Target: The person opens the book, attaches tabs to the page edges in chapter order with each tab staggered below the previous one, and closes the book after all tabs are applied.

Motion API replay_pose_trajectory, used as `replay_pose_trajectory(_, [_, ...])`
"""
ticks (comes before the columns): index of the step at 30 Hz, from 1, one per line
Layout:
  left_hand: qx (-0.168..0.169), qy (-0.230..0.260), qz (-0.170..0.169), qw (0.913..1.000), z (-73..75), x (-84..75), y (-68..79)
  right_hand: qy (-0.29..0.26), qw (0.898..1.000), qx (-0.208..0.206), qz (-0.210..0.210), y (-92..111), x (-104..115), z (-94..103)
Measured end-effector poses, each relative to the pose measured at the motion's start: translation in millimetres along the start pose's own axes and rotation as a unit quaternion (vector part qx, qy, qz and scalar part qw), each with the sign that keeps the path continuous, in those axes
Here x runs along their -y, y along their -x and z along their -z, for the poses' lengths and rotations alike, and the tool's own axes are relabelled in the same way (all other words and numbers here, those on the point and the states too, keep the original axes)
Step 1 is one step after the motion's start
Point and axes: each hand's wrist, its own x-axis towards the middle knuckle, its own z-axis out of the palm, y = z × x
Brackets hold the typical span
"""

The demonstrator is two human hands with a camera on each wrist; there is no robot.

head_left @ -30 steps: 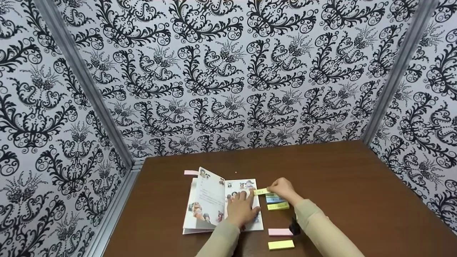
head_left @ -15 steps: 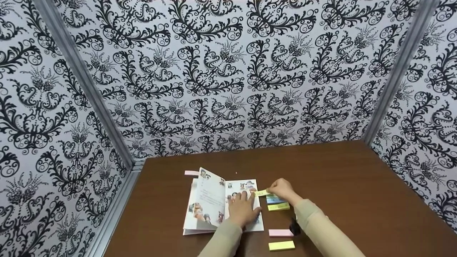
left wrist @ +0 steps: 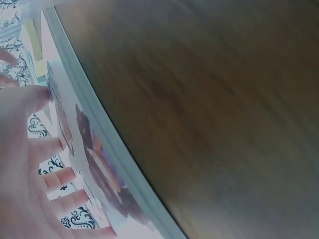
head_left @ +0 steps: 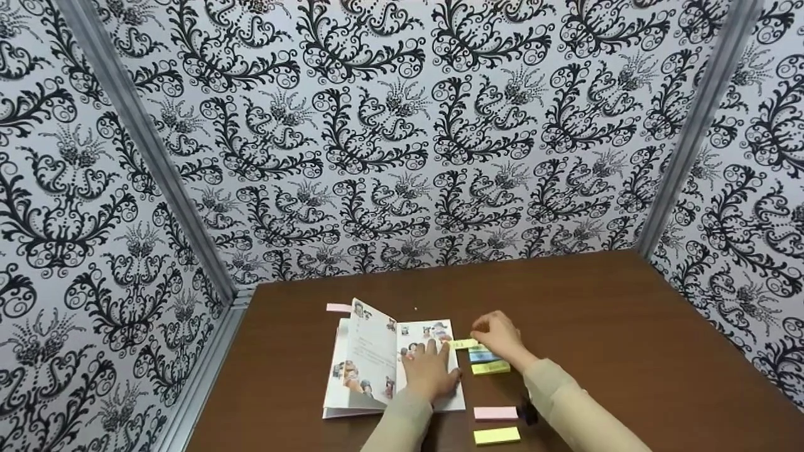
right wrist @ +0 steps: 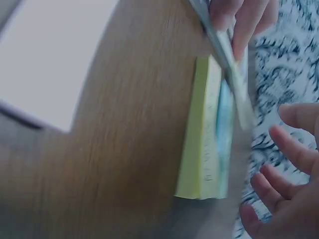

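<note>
An open picture book [head_left: 370, 351] lies on the table with one leaf raised. My left hand [head_left: 430, 371] rests on its right-hand page, fingers spread, the fingertips by the left end of a yellow sticky-note strip [head_left: 465, 344]. That strip juts out past the page's right edge, and its blurred length [right wrist: 234, 79] crosses the right wrist view. Just beyond its outer end is my right hand [head_left: 500, 336], apart from it; the right wrist view shows loosely spread fingers [right wrist: 284, 149] with nothing between them. Below the strip lie blue [head_left: 482, 356] and yellow-green sticky-note pads [head_left: 491, 367].
A pink sticky-note pad [head_left: 495, 413] and a yellow one [head_left: 497, 435] lie nearer the front, right of the book. A pink tab [head_left: 338, 307] sticks out from the raised leaf. Patterned walls [head_left: 389, 207] enclose the brown table [head_left: 565, 301].
My right hand pinched the outer end of the yellow sticky-note strip before; now its fingers are off it. The left hand stays on the page. The head view has tilted slightly.
</note>
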Motion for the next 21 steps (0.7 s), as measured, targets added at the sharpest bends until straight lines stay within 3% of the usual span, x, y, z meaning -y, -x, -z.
replay_pose_trajectory(2, [-0.003,0.003,-0.002,1.0000,-2.4,2.1,0.7,0.017,0.999,0.004,0.031,11.7,8.0,1.0])
replay_pose_trajectory(5, [-0.005,0.004,0.000,1.0000,-3.3,5.8,2.4,0.046,0.993,0.056,0.095,34.9,21.1,1.7])
replay_pose_trajectory(10, [-0.018,0.003,0.001,0.9998,-0.5,7.7,4.6,0.116,0.961,0.191,0.163,79.7,41.5,2.3])
replay_pose_trajectory(13, [-0.015,0.007,-0.006,0.9998,1.1,5.0,4.8,0.147,0.944,0.241,0.168,100.8,50.3,1.5])
replay_pose_trajectory(17, [-0.002,0.011,-0.009,0.9999,1.4,0.5,4.6,0.165,0.937,0.258,0.170,113.8,55.4,-3.9])
replay_pose_trajectory(21, [0.004,0.013,-0.012,0.9998,3.2,-2.6,4.6,0.182,0.933,0.248,0.187,119.0,56.8,-10.8])
